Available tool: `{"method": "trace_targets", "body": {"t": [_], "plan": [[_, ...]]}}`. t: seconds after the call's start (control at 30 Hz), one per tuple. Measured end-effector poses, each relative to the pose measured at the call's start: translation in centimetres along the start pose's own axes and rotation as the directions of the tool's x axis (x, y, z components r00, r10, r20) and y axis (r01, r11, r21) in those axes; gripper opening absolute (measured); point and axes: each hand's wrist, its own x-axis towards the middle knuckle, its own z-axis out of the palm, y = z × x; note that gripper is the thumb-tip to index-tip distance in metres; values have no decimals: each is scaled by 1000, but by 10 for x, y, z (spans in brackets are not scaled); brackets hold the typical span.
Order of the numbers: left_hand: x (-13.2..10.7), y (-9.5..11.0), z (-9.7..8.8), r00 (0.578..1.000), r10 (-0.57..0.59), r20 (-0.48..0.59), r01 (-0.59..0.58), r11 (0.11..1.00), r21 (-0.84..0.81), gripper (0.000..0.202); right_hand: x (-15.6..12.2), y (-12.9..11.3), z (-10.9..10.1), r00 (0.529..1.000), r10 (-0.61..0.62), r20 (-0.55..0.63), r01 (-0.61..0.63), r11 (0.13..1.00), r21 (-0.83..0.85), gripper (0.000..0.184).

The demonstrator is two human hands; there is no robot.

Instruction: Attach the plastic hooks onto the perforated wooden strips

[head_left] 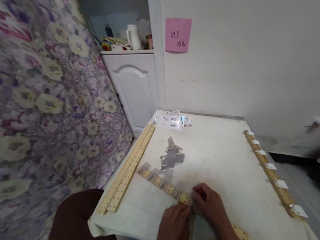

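A perforated wooden strip lies slantwise across the table in front of me, with several clear plastic tabs with small metal clips set along its left part. My right hand is closed in a pinch on a clear plastic tab at the strip's middle. Against the near edge at the same spot, my left hand has its fingers closed; what they grip is hidden. The strip's right end shows beyond my right forearm. Past the strip lies a loose pile of clear tabs with metal clips.
Two bare perforated strips lie along the table's left edge. Another strip, carrying several white tabs with metal clips, runs along the right edge. Clear packaging sits at the back left. A flowered curtain hangs to the left.
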Motion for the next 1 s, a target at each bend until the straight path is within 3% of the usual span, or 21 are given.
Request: {"method": "trace_targets", "body": {"t": [0.6,1.0], "plan": [[2,1,0,1000,7,-25,-6,1000,29,35,-5,-3,-3,1000,11,25,-10,999,-30,32],[3,2,-1,999,3,-35,-3,1000,22,33,-4,1,-1,1000,-3,8,3,999,-33,29]]}}
